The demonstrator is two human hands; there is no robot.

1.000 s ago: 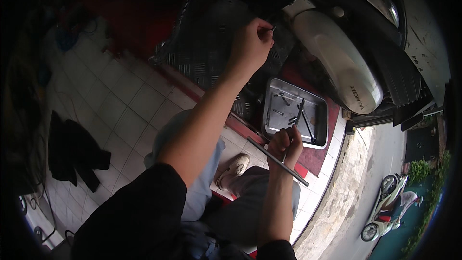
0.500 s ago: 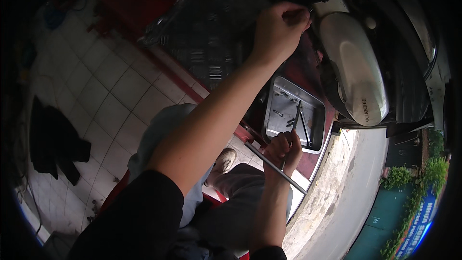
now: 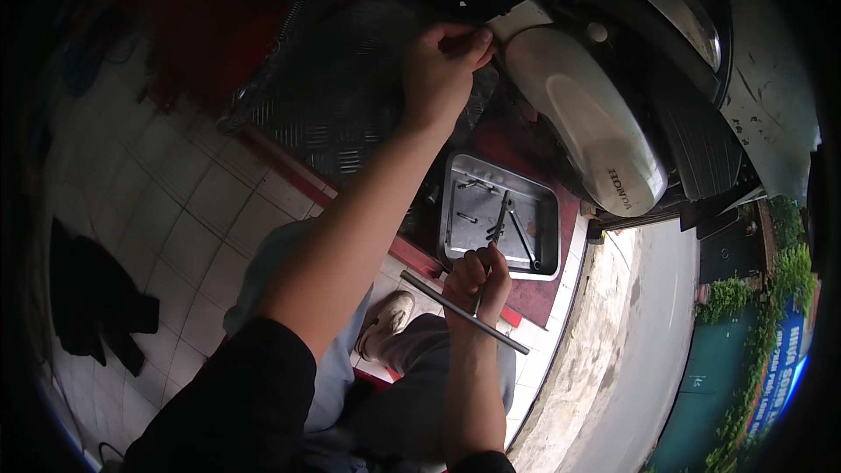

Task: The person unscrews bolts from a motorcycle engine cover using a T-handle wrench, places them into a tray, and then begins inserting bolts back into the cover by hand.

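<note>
My left hand (image 3: 442, 74) reaches up to the side of a motorbike's silver engine cover (image 3: 583, 114). Its thumb and fingers are pinched together at the cover's upper left edge; whatever lies between them is hidden. Lower down, my right hand (image 3: 477, 285) is closed around a T-handle wrench (image 3: 464, 313). The crossbar lies across the wrist side of that hand, and the shaft points up over a metal tray (image 3: 550, 201). Inside the tray are several small bolts (image 3: 469, 218) and a slim metal tool (image 3: 524, 241).
Under the tray is a dark red platform (image 3: 534, 300) with a red edge. A black tread-patterned mat (image 3: 328, 140) lies left of the engine. White tiles (image 3: 210, 210) cover the floor, with a dark cloth-like item (image 3: 101, 298) on them. A road (image 3: 635, 342) runs at the right.
The whole view has shifted, so the motorbike, tray and both hands sit farther left in the picture. My left hand stays pinched by the engine; my right keeps its hold on the T-handle wrench.
</note>
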